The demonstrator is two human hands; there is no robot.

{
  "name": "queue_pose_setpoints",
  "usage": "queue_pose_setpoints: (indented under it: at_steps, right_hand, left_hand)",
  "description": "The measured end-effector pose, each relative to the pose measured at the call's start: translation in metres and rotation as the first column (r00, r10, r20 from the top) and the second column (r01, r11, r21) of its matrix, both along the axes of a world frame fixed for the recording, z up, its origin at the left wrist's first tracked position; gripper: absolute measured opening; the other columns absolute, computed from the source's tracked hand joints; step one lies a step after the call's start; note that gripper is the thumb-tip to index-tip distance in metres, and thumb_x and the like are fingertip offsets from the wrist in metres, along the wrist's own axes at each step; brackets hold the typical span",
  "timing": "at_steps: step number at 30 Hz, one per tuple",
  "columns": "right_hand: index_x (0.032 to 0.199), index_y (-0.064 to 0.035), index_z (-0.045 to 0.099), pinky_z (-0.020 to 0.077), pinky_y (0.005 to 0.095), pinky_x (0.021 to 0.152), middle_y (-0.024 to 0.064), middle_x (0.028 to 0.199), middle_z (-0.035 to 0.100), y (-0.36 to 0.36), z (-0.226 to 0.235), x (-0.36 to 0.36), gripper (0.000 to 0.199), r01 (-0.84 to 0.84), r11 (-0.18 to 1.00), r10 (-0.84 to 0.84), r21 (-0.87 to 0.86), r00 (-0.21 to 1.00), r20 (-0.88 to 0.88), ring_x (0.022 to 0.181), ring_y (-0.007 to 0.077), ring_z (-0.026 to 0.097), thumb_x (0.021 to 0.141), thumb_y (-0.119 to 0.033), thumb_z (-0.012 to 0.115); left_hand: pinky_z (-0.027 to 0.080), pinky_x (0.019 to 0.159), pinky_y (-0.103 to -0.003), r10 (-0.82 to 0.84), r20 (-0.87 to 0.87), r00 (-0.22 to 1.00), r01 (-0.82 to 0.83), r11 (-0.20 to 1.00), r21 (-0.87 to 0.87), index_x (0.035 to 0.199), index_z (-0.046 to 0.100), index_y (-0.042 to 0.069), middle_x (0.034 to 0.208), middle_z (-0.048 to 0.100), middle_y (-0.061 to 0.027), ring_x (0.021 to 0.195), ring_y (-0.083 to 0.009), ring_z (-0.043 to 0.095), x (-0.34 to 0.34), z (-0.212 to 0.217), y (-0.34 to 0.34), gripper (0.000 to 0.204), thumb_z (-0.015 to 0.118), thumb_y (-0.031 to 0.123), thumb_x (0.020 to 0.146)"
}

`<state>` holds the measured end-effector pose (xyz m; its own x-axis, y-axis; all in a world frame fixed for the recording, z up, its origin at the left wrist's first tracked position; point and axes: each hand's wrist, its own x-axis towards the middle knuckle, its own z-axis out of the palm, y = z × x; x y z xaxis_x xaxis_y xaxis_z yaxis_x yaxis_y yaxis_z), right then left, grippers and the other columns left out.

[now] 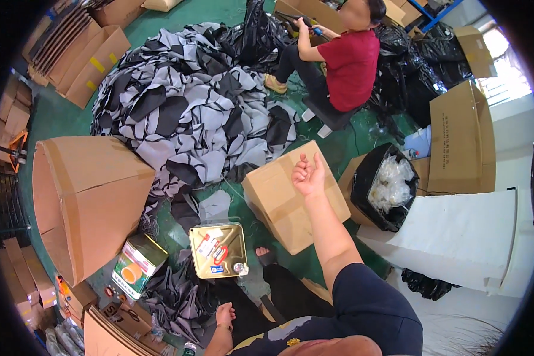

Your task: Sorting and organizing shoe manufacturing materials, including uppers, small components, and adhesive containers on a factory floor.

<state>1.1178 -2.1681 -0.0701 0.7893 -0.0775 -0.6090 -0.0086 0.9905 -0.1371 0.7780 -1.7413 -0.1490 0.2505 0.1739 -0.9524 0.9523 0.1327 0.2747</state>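
Observation:
My right arm reaches forward, and my right hand [310,174] is above a closed cardboard box [285,210]. Its palm faces up with the fingers loosely bent and the thumb apart; nothing shows in it. Low down by my thigh, my left hand [225,314] is curled closed, with nothing visible in it. Grey and black cut fabric pieces [178,299] lie in a loose heap left of that hand. In front of it stands a square gold-topped tin [216,249] with labels and a small cap at one corner.
A large pile of grey and black fabric pieces [190,113] covers the floor ahead. Left are a big open carton [95,190] and a green-and-white tin [136,267]. A black-lined box of clear plastic [391,184] stands right. A co-worker in red [353,68] sits beyond.

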Motion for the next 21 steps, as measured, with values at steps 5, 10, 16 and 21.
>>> queue_pose_setpoints:
  at_steps: [5,10,16,21]
  right_hand:
    - [0.088,-0.0073,0.058,0.0254,0.0198,0.041,-0.0018,0.062,0.040,-0.003,-0.004,-0.003,0.040,-0.017,1.000,0.016,0.014,0.998,0.057,0.047,0.0084,0.032,0.078,-0.046,0.056]
    - [0.089,-0.0068,0.059,0.0255,0.0198,0.040,-0.0014,0.062,0.041,0.002,-0.005,-0.004,0.042,-0.026,1.000,0.026,0.011,0.999,0.045,0.047,0.0086,0.032,0.078,-0.047,0.056]
    - [0.088,-0.0069,0.060,0.0255,0.0198,0.040,-0.0013,0.061,0.040,-0.005,0.000,-0.003,0.043,-0.027,1.000,0.027,0.001,0.998,0.059,0.047,0.0087,0.032,0.079,-0.048,0.054]
    - [0.086,-0.0079,0.058,0.0247,0.0195,0.038,-0.0027,0.059,0.038,0.012,0.003,0.004,0.041,-0.028,1.000,0.027,0.013,1.000,0.015,0.044,0.0080,0.030,0.079,-0.048,0.054]
  left_hand:
    - [0.041,0.044,-0.026,0.007,0.023,1.000,-0.007,1.000,-0.009,0.087,0.055,0.009,0.062,0.053,-0.0023,0.048,-0.0119,0.048,-0.002,-0.002,0.001,0.016,0.060,0.021,0.078]
    - [0.041,0.044,-0.026,0.019,0.007,1.000,-0.019,1.000,-0.006,0.087,0.055,0.009,0.063,0.053,-0.0024,0.048,-0.0122,0.048,-0.001,-0.001,0.003,0.015,0.060,0.021,0.078]
    - [0.041,0.044,-0.025,0.010,0.009,1.000,-0.010,1.000,-0.029,0.088,0.055,0.010,0.062,0.053,-0.0019,0.048,-0.0113,0.047,0.002,-0.001,-0.005,0.015,0.059,0.021,0.079]
    - [0.040,0.041,-0.023,0.048,0.021,0.999,-0.049,0.999,0.008,0.087,0.057,0.008,0.061,0.052,-0.0008,0.046,-0.0101,0.046,-0.006,0.002,-0.001,0.016,0.059,0.022,0.078]
